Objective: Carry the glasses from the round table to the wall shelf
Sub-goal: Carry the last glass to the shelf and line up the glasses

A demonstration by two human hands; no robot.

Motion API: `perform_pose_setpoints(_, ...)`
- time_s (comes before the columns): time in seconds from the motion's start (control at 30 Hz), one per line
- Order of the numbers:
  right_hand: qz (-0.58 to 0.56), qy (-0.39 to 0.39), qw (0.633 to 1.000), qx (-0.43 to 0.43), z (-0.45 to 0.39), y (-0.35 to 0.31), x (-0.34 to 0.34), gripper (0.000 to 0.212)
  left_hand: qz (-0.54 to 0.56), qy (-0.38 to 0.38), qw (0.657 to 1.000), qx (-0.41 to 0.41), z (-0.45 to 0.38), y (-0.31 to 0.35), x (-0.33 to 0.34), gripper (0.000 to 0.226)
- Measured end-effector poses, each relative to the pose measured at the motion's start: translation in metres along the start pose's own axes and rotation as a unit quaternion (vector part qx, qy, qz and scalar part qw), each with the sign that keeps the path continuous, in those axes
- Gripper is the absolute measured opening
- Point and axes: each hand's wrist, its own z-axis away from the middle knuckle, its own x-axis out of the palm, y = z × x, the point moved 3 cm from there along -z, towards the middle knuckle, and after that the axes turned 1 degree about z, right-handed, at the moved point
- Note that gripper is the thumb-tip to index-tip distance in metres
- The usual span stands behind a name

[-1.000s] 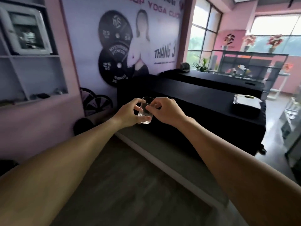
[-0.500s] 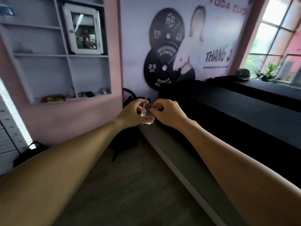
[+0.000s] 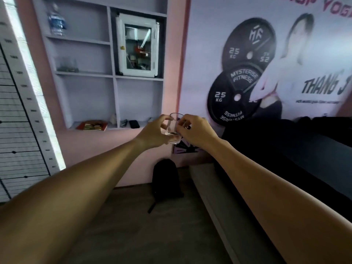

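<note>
A small clear glass [image 3: 173, 128] is held upright in mid-air in front of me, between both hands. My left hand [image 3: 153, 133] grips its left side and my right hand [image 3: 196, 131] pinches its right side and rim. The grey wall shelf [image 3: 112, 75] is set into the pink wall ahead, up and to the left of the glass. Several clear glasses [image 3: 66, 66] stand blurred on its middle left board. The round table is out of view.
A water bottle [image 3: 56, 20] stands on the top shelf board, a white-framed cabinet [image 3: 138, 46] fills one compartment, and a red book [image 3: 92, 125] and small dark items lie on the bottom board. A black backpack [image 3: 165, 180] leans on the floor below. Black-covered tables [image 3: 295, 149] run along the right.
My view has swung left, bringing the wall shelf from the left edge toward the centre and closer. Both hands keep hold of the glass throughout.
</note>
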Motion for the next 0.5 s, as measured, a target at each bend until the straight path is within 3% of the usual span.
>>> perform_pose_setpoints(0.3, -0.008, -0.003, 0.999, -0.035, -0.152, 0.001, 0.080, 0.008, -0.046, 0.025, 0.998, 0.016, -0.126, -0.091, -0.068, 0.075)
perform_pose_setpoints(0.5, -0.009, 0.001, 0.998, -0.055, -0.271, -0.025, 0.140, 0.013, -0.076, 0.029, 0.996, 0.031, -0.218, -0.157, -0.147, 0.077)
